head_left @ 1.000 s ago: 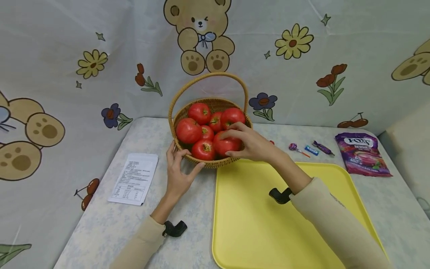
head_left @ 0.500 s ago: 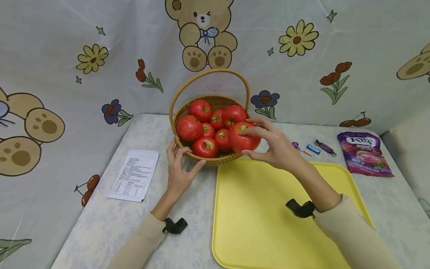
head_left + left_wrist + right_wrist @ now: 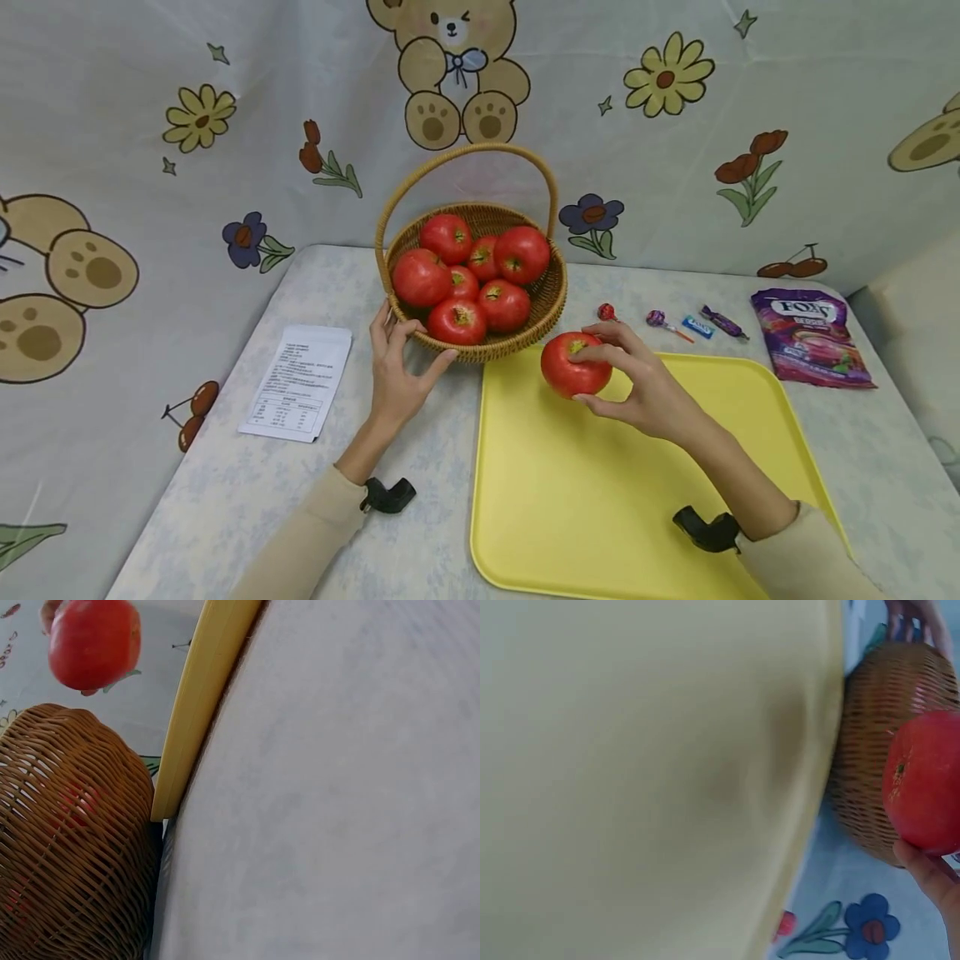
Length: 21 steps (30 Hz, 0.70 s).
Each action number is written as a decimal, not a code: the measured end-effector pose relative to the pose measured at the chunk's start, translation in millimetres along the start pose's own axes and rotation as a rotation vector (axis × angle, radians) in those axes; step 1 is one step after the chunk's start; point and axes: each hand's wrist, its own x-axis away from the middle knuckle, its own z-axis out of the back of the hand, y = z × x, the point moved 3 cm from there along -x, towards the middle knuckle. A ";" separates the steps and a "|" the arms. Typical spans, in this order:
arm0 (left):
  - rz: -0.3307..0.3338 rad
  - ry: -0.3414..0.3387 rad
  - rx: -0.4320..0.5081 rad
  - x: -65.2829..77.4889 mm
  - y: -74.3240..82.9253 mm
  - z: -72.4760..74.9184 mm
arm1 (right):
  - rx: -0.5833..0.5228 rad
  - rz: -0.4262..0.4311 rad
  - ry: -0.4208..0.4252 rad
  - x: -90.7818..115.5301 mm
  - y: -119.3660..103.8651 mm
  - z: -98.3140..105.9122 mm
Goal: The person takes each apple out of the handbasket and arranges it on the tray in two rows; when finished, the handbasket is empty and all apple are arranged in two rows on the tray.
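My right hand point(image 3: 648, 387) holds a red apple point(image 3: 567, 367) between fingers and thumb, over the far left part of the yellow tray point(image 3: 570, 500). In the right wrist view the same apple point(image 3: 926, 784) is raised above the tray's surface, the basket behind it. The wicker basket point(image 3: 525, 333) with a tall arched handle stands past the tray and bears several red apples point(image 3: 457, 321). My left hand point(image 3: 401, 375) grips the basket's front left rim, its thumb along the front. The left wrist view shows the basket's woven side point(image 3: 75, 825), with the hand itself out of frame.
A white printed packet point(image 3: 300, 383) lies at the left. Behind the tray are a red lollipop point(image 3: 606, 312), a purple lollipop point(image 3: 656, 318), a blue candy point(image 3: 697, 326) and a purple candy point(image 3: 723, 323). A purple candy bag point(image 3: 812, 337) lies right. A patterned cloth point(image 3: 300, 83) hangs behind.
The right hand has lifted one apple from the basket's front right and carried it right and toward me, over the tray. The left hand keeps its place at the basket.
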 end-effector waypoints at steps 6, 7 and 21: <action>0.015 -0.015 -0.003 1.7 -1.6 0.4 | -0.032 -0.031 -0.067 9.4 7.4 -28.6; 0.017 -0.017 -0.002 2.1 -1.6 0.3 | -0.037 -0.036 -0.074 9.9 8.4 -31.9; 0.012 -0.023 0.009 0.6 0.6 -0.1 | -0.025 0.008 -0.110 7.3 14.2 -55.9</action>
